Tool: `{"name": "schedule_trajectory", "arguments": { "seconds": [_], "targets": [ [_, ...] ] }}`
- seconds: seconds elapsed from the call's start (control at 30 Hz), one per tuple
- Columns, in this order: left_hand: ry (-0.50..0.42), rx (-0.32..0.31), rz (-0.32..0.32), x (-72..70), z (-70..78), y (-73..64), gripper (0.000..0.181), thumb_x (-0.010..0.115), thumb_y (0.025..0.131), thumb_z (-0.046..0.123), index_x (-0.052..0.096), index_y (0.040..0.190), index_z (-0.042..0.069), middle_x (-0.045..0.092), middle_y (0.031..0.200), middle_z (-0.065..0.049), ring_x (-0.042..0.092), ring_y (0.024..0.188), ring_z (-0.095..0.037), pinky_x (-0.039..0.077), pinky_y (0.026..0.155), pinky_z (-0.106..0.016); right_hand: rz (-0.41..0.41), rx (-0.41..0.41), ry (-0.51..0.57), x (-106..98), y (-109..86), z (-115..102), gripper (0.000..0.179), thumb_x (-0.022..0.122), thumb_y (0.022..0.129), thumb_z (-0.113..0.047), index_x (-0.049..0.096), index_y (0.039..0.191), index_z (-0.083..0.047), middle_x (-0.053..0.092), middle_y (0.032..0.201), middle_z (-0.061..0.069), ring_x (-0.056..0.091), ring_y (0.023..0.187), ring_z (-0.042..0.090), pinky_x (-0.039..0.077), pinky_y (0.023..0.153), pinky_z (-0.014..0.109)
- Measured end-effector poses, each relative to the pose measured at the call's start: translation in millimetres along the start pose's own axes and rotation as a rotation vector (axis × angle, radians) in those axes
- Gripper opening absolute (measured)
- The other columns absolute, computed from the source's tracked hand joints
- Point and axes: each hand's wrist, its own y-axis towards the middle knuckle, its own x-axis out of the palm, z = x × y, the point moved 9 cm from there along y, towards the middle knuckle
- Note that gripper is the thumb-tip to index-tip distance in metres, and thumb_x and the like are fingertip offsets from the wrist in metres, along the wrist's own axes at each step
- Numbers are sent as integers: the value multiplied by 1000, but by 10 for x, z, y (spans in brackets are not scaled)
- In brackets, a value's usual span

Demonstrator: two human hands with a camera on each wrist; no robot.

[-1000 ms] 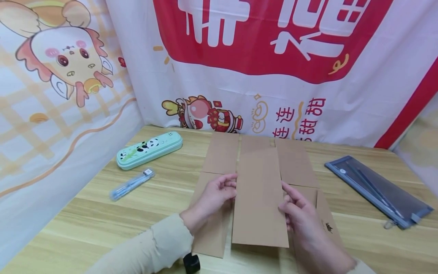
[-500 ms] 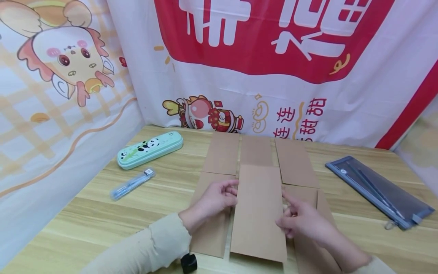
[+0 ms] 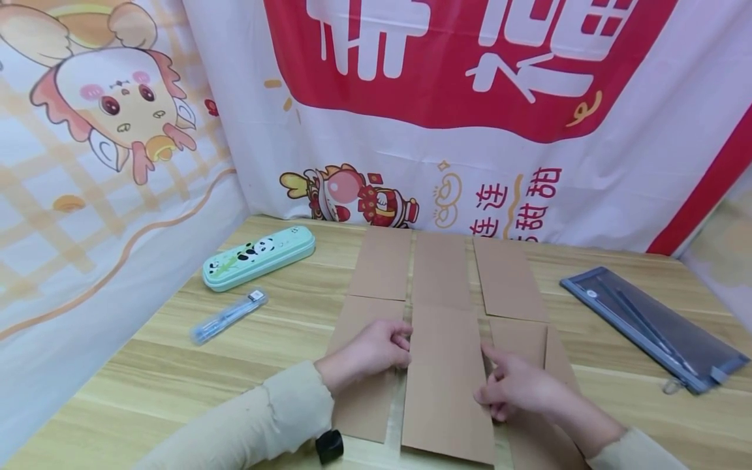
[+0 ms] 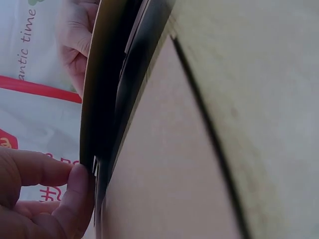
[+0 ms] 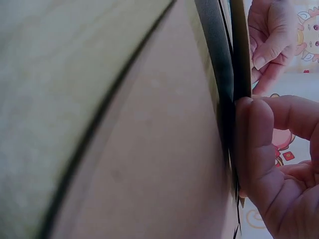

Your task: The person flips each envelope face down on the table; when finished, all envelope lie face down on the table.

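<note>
A plain brown cardboard sheet (image 3: 448,385) lies lengthwise in front of me, pinched at its two long sides. My left hand (image 3: 376,349) holds the left edge; in the left wrist view, thumb and finger of that left hand (image 4: 50,194) meet at it. On the opposite edge is my right hand (image 3: 519,386), also pinching, as the right hand (image 5: 279,154) shows in the right wrist view. The sheet's near end stands slightly off the table, and its far end meets the back middle cardboard (image 3: 440,269). Flat cardboard pieces flank it, front left (image 3: 361,408) and front right (image 3: 519,339).
Two more cardboard pieces lie at the back left (image 3: 380,264) and back right (image 3: 510,281). A mint panda pencil case (image 3: 258,258) and a slim clear pen pack (image 3: 229,316) are leftward. A grey mesh zip pouch (image 3: 652,326) lies rightward. Printed curtains (image 3: 376,150) hang behind.
Both hands have drawn the cardboard sheet toward me and lowered it, so more of the back middle piece shows. The other items on the table stay where they were.
</note>
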Motion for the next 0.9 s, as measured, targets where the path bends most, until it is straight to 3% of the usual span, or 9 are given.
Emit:
{"name": "schedule_trajectory", "arguments": {
  "seconds": [0.37, 0.67, 0.9],
  "targets": [
    [95, -59, -8, 28, -5, -8, 54, 61, 73, -8, 49, 126, -10, 51, 74, -3, 46, 62, -13, 41, 51, -20, 37, 52, -44, 10, 32, 68, 94, 68, 76, -2, 2, 141, 14, 52, 69, 10, 56, 50, 16, 53, 48, 30],
    [174, -42, -10, 26, 21, -31, 49, 62, 75, -6, 52, 123, -10, 51, 77, -3, 45, 63, -13, 39, 51, -21, 73, 73, -100, 13, 45, 67, 94, 70, 75, -3, 6, 141, 14, 51, 67, 10, 54, 46, 15, 52, 45, 29],
    [164, -28, -18, 32, 63, -43, 53, 59, 77, -6, 46, 128, -11, 49, 76, -2, 42, 62, -13, 35, 50, -20, 71, 80, -96, 7, 28, 75, 95, 71, 75, -5, 6, 142, 12, 53, 67, 11, 54, 47, 15, 52, 46, 30]
  ]
}}
